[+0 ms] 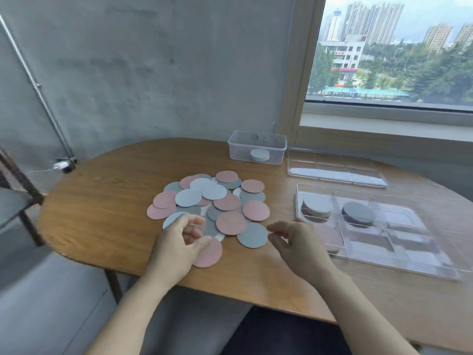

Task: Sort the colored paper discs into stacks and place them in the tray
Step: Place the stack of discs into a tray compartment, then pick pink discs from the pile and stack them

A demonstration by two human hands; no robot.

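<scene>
Grey wall (143, 73) behind wooden table (107, 206); window (394, 52) shows towers.

Table (102, 213) layout
Discs (220, 201) heaped mid-table; tray (435, 267) off to their right by the right edge, stacks (317, 208) in three of its compartments; second tray (335, 170) behind it; box (257, 147) at the far edge.

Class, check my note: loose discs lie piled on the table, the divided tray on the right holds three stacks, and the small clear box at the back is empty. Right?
Not quite. The head view shows a white stack inside the small clear box, so it is not empty. The loose discs piled on the table and the three stacks in the divided tray are as stated.
</scene>
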